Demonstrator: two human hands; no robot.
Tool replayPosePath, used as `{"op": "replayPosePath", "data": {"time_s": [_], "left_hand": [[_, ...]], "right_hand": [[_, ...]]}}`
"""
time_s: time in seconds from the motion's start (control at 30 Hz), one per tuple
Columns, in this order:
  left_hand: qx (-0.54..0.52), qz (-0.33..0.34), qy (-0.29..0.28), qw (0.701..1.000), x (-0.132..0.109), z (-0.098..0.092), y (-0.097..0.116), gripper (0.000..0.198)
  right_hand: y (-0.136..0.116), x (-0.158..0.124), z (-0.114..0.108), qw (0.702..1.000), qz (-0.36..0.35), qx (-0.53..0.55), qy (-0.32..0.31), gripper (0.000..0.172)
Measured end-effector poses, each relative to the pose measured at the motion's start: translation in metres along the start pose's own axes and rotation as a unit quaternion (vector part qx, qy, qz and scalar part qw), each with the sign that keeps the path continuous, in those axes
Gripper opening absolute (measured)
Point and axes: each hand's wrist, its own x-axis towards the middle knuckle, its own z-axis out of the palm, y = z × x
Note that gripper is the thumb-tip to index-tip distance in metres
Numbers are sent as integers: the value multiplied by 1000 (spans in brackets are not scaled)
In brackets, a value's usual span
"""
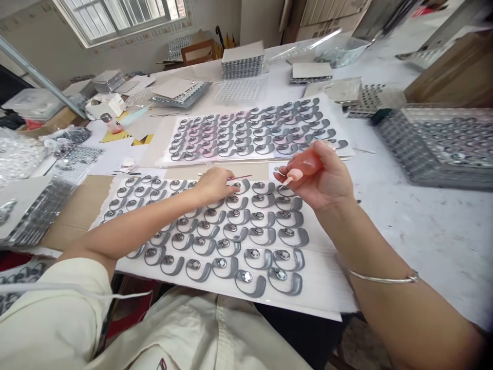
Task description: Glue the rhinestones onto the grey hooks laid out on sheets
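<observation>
My right hand (329,177) is wrapped round a small squeeze bottle (308,162) of pink-red liquid. The bottle's pale cap and thin nozzle point down and left, above the far right corner of the near board. My left hand (213,186) is closed over the board's far side, gripping a thin reddish stick (241,178) that juts out to the right. Below both hands the white board (323,288) carries rows of grey curved hooks (252,283), each with a shiny round piece at one end. My left fingertips hide some of the far pieces.
A second board (231,160) with similar rows lies beyond. Stacked trays (454,144) stand right, and another stack (38,210) left. Farther back are a card-topped stack (242,60), a clear tub (341,54) and another small bottle (111,123). A cardboard box (454,72) stands far right.
</observation>
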Motion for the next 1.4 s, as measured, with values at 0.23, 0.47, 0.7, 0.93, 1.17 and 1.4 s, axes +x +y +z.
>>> {"op": "replayPosePath", "data": {"time_s": [0.23,0.47,0.7,0.93,1.17,1.4], "left_hand": [[-53,9,-27,998,13,4,-6,20],[-116,19,18,993,8,3,-11,25],[-328,101,172,923,-45,-8,-15,40],[-323,268,153,895,-77,3,-25,18],[-188,382,197,883,-82,16,-39,19],[-65,435,246,864,-80,19,-29,14]], "right_hand": [[-3,1,-4,992,86,64,64,43],[0,1,-4,992,86,64,65,44],[-19,-8,1,995,48,-10,88,49],[-14,-25,30,990,70,-118,45,44],[6,-26,46,988,13,-149,32,38],[24,-39,58,963,-95,-248,37,34]]}}
